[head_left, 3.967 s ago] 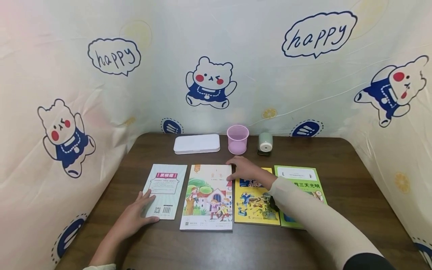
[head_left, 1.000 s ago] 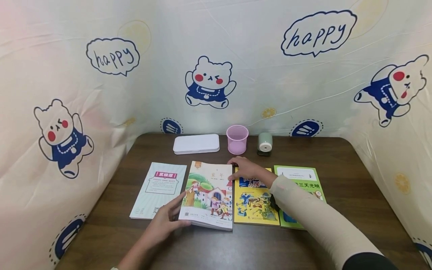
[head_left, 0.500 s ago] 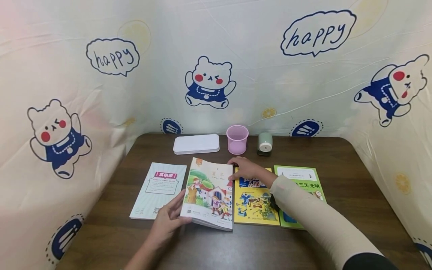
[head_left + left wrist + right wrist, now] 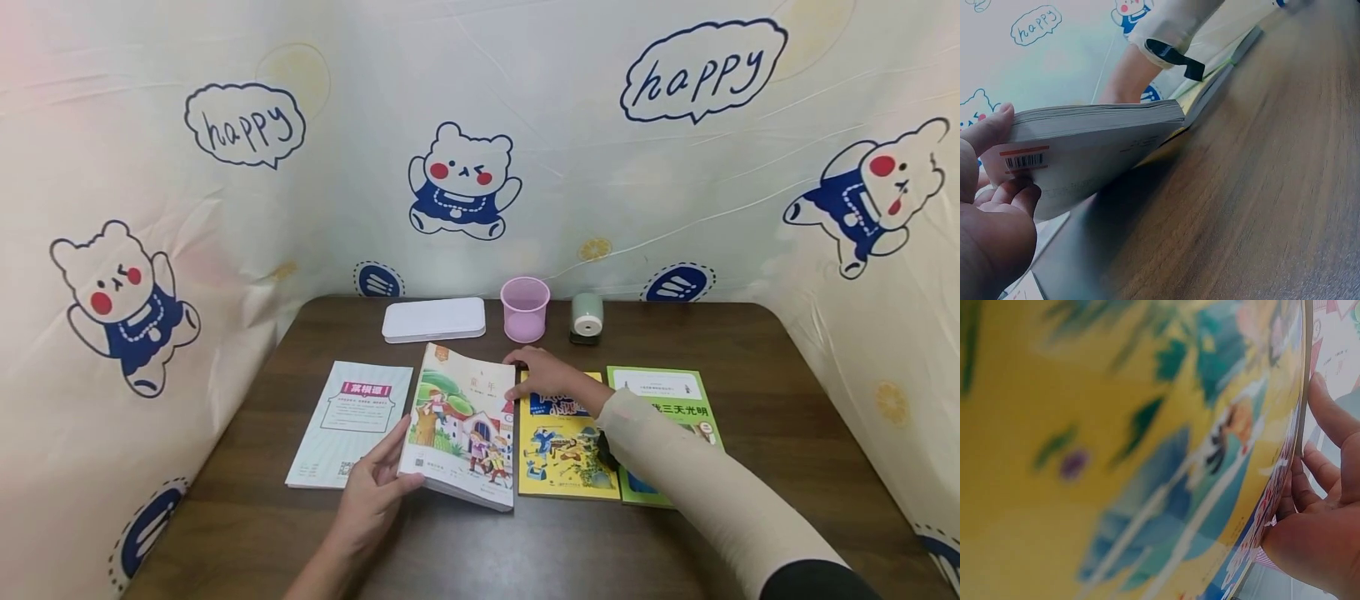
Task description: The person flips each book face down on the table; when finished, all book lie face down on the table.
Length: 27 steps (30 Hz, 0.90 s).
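My left hand (image 4: 371,492) grips the lower left edge of a thick paperback book (image 4: 461,425) with a cartoon of children and a house on its white cover. Its thumb lies at the page edges and its fingers are under the back cover, as the left wrist view shows. The book's left side is raised off the table; its right edge stays low. My right hand (image 4: 551,375) touches that book's upper right corner with thumb and fingertips, above the top of a yellow book (image 4: 566,454). In the right wrist view the yellow cover (image 4: 1041,506) fills most of the frame.
A light blue book (image 4: 352,425) lies at left, and a green book (image 4: 660,383) at right, partly under the right sleeve. Along the back stand a white flat case (image 4: 435,319), a pink cup (image 4: 525,310) and a green pencil sharpener (image 4: 587,317) on the brown table (image 4: 780,400).
My left hand has gone from the light blue book, now shifted left, to the white-covered book, whose left side has risen steadily. The right hand has stayed at the corner.
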Tool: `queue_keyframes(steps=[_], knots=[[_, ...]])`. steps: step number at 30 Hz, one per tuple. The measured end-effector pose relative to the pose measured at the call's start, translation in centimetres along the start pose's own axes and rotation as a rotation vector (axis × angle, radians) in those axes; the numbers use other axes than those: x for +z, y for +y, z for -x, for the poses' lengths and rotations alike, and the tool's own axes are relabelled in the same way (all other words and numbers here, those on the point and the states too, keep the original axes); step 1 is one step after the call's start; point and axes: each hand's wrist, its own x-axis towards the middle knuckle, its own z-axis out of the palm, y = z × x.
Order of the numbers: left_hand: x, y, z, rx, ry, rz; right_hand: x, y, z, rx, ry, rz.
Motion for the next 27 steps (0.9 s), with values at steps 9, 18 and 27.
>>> queue_keyframes(steps=[9, 18, 27], knots=[[0.0, 0.3, -0.1, 0.011, 0.011, -0.024, -0.1, -0.2, -0.4, 0.001, 0.026, 0.024], [0.4, 1.0, 0.1, 0.023, 0.009, -0.083, 0.0, -0.8, -1.3, -0.075, -0.005, 0.139], [0.8, 2.2, 0.2, 0.012, 0.038, -0.22, -0.1, -2.7, -1.7, -0.15, -0.023, 0.113]])
